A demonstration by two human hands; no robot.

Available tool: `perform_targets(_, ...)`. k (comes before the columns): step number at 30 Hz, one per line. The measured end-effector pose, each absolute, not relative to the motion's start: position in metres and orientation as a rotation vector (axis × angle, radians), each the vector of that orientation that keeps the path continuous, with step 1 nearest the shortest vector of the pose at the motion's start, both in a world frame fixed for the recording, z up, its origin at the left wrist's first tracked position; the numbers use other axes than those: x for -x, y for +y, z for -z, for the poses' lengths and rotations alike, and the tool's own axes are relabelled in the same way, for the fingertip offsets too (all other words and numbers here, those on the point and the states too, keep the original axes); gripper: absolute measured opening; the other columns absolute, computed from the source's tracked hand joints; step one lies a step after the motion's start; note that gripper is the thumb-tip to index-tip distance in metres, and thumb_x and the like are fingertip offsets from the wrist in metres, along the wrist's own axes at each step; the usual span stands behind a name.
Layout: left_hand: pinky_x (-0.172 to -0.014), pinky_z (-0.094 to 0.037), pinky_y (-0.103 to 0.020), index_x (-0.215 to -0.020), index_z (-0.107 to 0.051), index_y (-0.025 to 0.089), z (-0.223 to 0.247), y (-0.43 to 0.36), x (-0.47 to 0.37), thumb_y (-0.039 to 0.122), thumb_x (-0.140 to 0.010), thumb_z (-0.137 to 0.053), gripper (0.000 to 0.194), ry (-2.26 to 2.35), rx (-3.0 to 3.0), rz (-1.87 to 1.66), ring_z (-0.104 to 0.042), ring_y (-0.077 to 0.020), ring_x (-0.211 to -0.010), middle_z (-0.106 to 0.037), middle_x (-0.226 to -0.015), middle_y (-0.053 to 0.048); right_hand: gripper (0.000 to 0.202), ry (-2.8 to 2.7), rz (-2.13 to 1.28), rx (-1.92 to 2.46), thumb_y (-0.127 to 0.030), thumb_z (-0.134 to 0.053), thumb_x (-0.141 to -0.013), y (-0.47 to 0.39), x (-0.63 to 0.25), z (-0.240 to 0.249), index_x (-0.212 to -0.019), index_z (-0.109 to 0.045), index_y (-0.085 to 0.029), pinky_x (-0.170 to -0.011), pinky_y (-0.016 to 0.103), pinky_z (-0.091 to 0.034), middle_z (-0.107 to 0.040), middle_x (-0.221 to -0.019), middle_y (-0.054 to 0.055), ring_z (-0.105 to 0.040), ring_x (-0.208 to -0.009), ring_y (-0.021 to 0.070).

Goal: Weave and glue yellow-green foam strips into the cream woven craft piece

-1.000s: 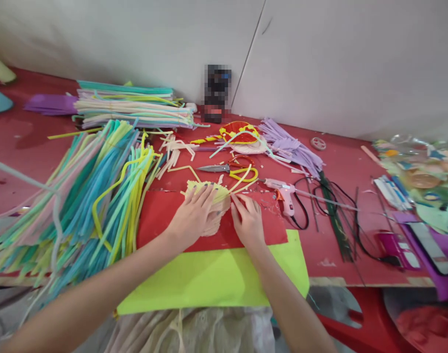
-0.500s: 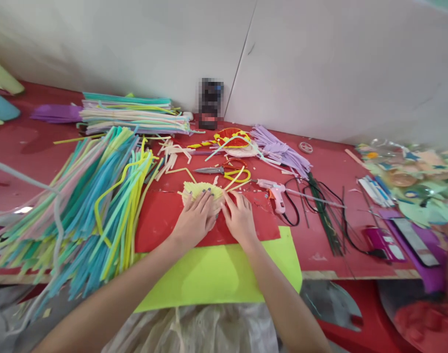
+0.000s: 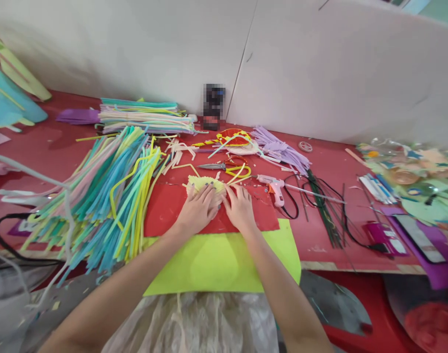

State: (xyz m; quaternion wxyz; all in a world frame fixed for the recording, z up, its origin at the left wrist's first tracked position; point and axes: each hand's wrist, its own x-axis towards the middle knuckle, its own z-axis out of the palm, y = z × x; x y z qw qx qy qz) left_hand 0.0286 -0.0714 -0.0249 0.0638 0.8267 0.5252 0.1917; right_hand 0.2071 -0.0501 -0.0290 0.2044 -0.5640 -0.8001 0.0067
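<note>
A pale yellow piece made of pipe cleaners laid side by side rests on a red sheet. My left hand lies flat over its lower part, fingers stretched out and pressing it down. At the right edge of the piece, my right hand has its fingers bent, with thumb and forefinger closed on the edge. Loose pale strands stick out just beyond those fingertips. Scissors with yellow and red handles lie behind the piece. The part under my palms is hidden.
Bundled coloured pipe cleaners spread to the left, with more stacked behind. To the right are a pink glue gun, its black cord, dark green stems and a phone. A lime sheet covers the front edge.
The view has shifted slightly, showing more of the left side. Both hands stay at the pale yellow piece with nearly the same hold.
</note>
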Motion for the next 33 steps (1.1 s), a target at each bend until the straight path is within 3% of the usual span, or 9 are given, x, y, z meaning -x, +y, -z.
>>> perform_targets(12, -0.12, -0.008, -0.054, -0.142, -0.041, 0.008, 0.03, -0.072, -0.028, 0.04, -0.097, -0.035, 0.055, 1.608, -2.523, -0.536, -0.035, -0.0262, -0.142, -0.041, -0.15, -0.016, 0.043, -2.203, -0.012, 1.56, -0.039, -0.041, -0.097, -0.049, -0.209, 0.036, -0.133, -0.051, -0.018, -0.1, 0.042, -0.038, -0.055, -0.129, 0.013, -0.046, -0.118, 0.0278)
perform_targets(20, -0.12, -0.013, -0.05, -0.141, -0.043, 0.009, 0.034, -0.07, -0.028, 0.038, -0.096, -0.037, 0.054, 1.601, -2.496, -0.583, -0.035, -0.0258, -0.141, -0.041, -0.151, -0.015, 0.042, -2.219, 0.016, 1.551, -0.039, -0.04, -0.097, -0.048, -0.208, 0.036, -0.132, -0.052, -0.019, -0.1, 0.044, -0.039, -0.054, -0.129, 0.014, -0.047, -0.118, 0.0285)
perform_targets(33, -0.121, -0.008, -0.052, -0.139, -0.045, 0.01, 0.033, -0.069, -0.026, 0.036, -0.094, -0.041, 0.052, 1.573, -2.472, -0.613, -0.038, -0.0265, -0.14, -0.045, -0.148, -0.016, 0.046, -2.132, -0.106, 1.504, -0.037, -0.039, -0.098, -0.047, -0.21, 0.038, -0.14, -0.045, -0.019, -0.102, 0.047, -0.04, -0.057, -0.13, 0.014, -0.049, -0.121, 0.0286)
